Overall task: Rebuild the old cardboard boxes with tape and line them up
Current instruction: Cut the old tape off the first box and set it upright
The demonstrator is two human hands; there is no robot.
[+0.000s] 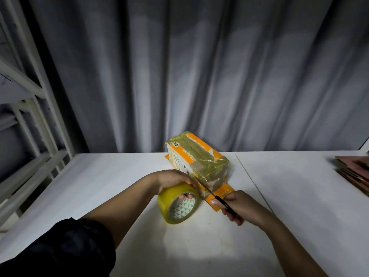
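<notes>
An orange and white cardboard box [196, 156] wrapped in yellowish tape lies on the white table [111, 176], with an orange flap [221, 193] sticking out at its near end. My left hand [172, 179] grips a yellow tape roll [178, 204], fingers through its core, right against the box's near corner. My right hand [237, 206] holds black scissors [214, 195]. Their blades point up-left at the stretch of tape between roll and box.
A stack of flattened brown cardboard [354, 172] lies at the table's right edge. A white metal rack [34, 120] stands to the left. A grey curtain [199, 66] hangs behind the table. A seam [253, 180] divides the two tabletops.
</notes>
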